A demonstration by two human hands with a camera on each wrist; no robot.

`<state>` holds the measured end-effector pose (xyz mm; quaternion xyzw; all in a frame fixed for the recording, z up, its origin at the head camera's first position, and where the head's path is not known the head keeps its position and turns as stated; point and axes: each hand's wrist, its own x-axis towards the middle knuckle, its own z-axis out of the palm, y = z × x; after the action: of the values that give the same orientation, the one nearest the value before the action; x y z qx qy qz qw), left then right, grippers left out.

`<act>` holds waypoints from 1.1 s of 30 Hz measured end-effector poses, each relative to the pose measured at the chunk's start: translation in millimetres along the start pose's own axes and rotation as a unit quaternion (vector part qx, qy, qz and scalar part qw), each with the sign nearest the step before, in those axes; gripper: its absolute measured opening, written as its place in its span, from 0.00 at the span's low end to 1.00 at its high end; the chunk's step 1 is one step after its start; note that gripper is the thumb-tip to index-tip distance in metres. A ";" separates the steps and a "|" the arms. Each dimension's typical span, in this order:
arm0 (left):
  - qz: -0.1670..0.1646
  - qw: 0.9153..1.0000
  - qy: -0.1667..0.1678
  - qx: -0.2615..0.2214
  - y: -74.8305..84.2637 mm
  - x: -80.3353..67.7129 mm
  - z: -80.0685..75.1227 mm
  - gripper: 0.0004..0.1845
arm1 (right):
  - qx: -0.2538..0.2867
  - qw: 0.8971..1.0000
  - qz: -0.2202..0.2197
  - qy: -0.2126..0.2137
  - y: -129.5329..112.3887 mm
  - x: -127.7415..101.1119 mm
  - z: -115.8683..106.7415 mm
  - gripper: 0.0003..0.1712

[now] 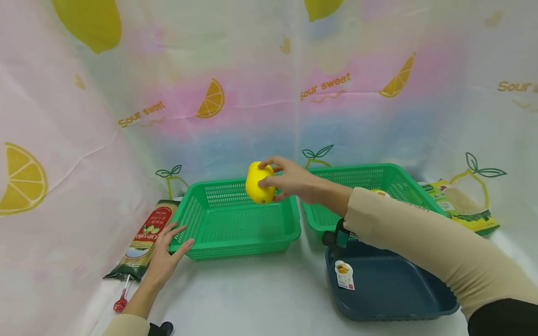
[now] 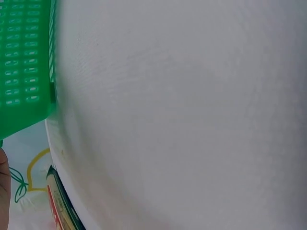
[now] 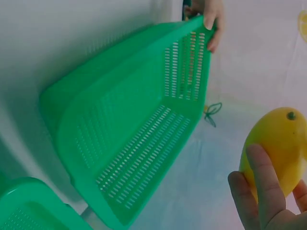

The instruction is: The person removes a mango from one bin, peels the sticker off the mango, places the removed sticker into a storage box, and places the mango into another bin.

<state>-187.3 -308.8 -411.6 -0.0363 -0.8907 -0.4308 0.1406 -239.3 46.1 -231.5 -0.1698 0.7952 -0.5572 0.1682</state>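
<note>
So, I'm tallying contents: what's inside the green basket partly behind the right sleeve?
A small yellow-and-white patch shows inside the green basket, label or packet unclear. The right sleeve covers part of the interior; anything there is unseen.

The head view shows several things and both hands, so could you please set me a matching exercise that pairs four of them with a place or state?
Column one
1. Yellow fruit
2. Red lollipop
3. Dark blue basin
4. Left hand

Column two
A. Bears a white label with a food picture
B. At the left end of the left green basket
C. Held by the right hand
D. Lying by the near end of the red-labelled packet

Right pairs: 1-C, 2-D, 3-A, 4-B.
</note>
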 end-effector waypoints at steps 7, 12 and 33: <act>0.008 1.000 0.002 0.001 -0.5 -2.2 -3.8 0.29 | 0.001 1.000 -0.009 -0.007 -8.2 31.8 8.5 0.28; 0.009 1.000 0.009 -0.003 -2.6 -3.2 -4.4 0.30 | 0.020 0.999 -0.023 -0.019 -12.5 55.1 14.9 0.29; 0.003 1.000 0.031 -0.001 -5.6 -2.6 5.2 0.30 | 0.027 0.998 -0.030 -0.039 -9.3 103.3 42.2 0.30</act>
<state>-186.9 -308.1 -419.6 -0.0260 -0.8853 -0.4323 0.1691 -310.8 -39.1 -244.4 -0.2101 0.7676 -0.5760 0.1868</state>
